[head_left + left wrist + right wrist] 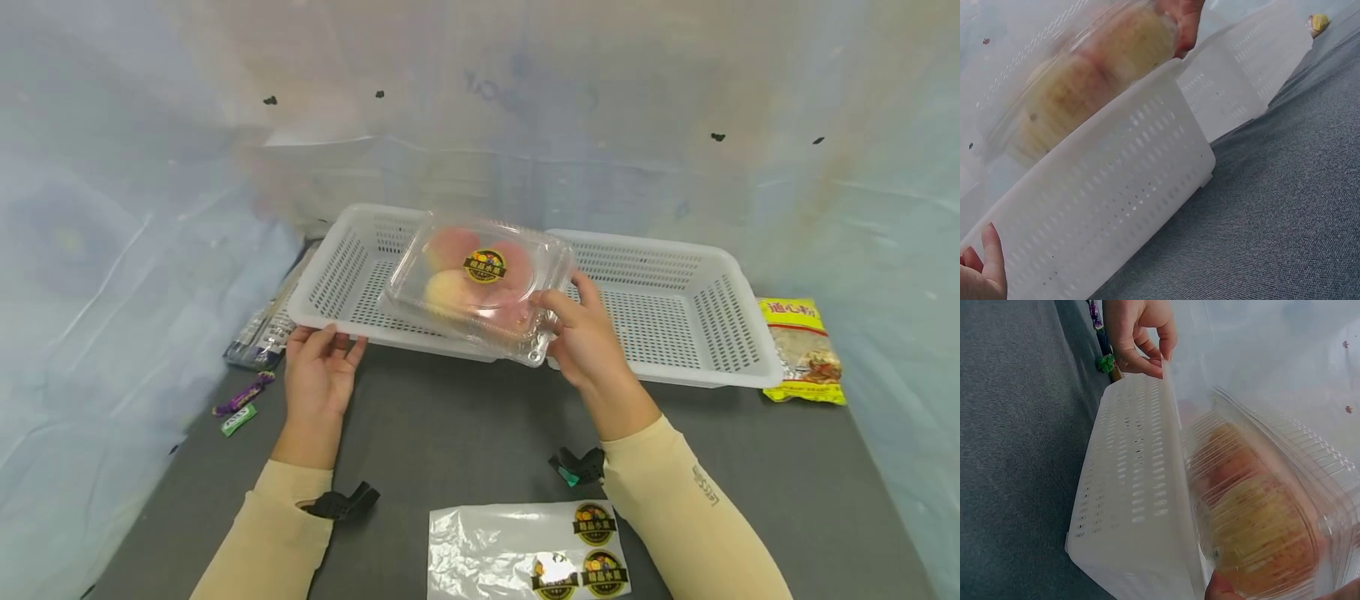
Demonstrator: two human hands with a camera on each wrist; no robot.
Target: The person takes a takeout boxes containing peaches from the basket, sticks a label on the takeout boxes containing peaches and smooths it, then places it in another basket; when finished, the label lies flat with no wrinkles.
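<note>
My right hand (588,337) grips the right end of a clear plastic clamshell box (401,287), thumb and fingers at its edge. Several round red-and-yellow fruits (450,292) show through the lid, which bears a round black-and-gold sticker (485,266). The box hangs tilted over the left white perforated basket (321,258), overlapping its front rim. With my left hand (318,375) I pinch that basket's front rim near its left corner; the fingertips (1154,365) show on the rim in the right wrist view.
A second white basket (756,325) stands to the right, beside a yellow food packet (806,350). Left lie a dark packet (258,342), a purple-wrapped candy (243,396) and a green one (238,420). A sticker sheet (480,542) lies at the near table edge.
</note>
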